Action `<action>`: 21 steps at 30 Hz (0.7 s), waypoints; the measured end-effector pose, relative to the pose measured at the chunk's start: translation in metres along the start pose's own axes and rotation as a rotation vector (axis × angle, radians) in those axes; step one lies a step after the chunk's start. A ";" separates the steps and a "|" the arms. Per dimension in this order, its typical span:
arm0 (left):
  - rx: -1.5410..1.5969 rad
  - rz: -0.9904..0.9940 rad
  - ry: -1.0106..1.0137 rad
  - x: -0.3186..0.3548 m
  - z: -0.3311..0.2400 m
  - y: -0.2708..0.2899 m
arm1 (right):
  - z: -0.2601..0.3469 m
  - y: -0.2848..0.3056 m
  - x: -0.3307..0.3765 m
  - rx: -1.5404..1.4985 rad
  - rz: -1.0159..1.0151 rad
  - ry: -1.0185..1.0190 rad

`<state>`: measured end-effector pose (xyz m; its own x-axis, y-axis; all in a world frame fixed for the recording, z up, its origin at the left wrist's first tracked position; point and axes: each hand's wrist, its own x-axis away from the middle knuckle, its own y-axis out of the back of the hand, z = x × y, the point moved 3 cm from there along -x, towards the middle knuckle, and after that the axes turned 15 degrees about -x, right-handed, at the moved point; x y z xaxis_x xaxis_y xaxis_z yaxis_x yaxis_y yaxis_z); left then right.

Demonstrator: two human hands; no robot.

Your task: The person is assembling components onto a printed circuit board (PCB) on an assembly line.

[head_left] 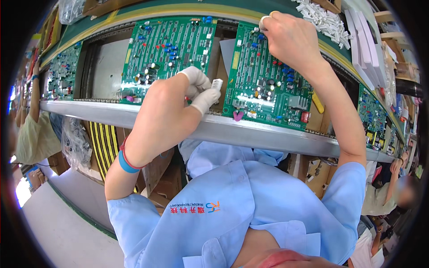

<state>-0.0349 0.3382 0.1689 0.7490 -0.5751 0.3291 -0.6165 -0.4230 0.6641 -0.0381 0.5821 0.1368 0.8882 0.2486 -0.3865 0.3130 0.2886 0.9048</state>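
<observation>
White connector [217,83] pinched in left hand [178,105] beside green board [263,78]; right hand [288,40] presses part at board's top edge; insertion unfinished.

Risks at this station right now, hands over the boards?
1. The left hand pinches a small white connector in finger cots above the gap between the two boards; if it slips, it may drop through.
2. The right hand presses at the top edge of the right green circuit board, its forearm crossing low over upright capacitors; it might knock or bend them.
3. The pile of loose white parts lies close by and could scatter.
</observation>
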 end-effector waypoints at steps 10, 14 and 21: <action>-0.566 -0.094 -0.205 -0.009 -0.010 -0.030 | -0.002 0.063 -0.001 -0.082 -0.099 -0.234; -0.675 -0.075 -0.230 -0.019 -0.017 -0.036 | -0.087 0.065 0.047 0.234 -0.058 -0.405; -0.721 0.063 -0.161 -0.028 -0.029 -0.034 | -0.112 0.056 0.073 0.264 -0.120 -0.443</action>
<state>-0.0280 0.3893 0.1570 0.6381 -0.7025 0.3152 -0.3030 0.1472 0.9415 0.0067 0.7199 0.1395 0.8801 -0.2029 -0.4292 0.4444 0.0342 0.8952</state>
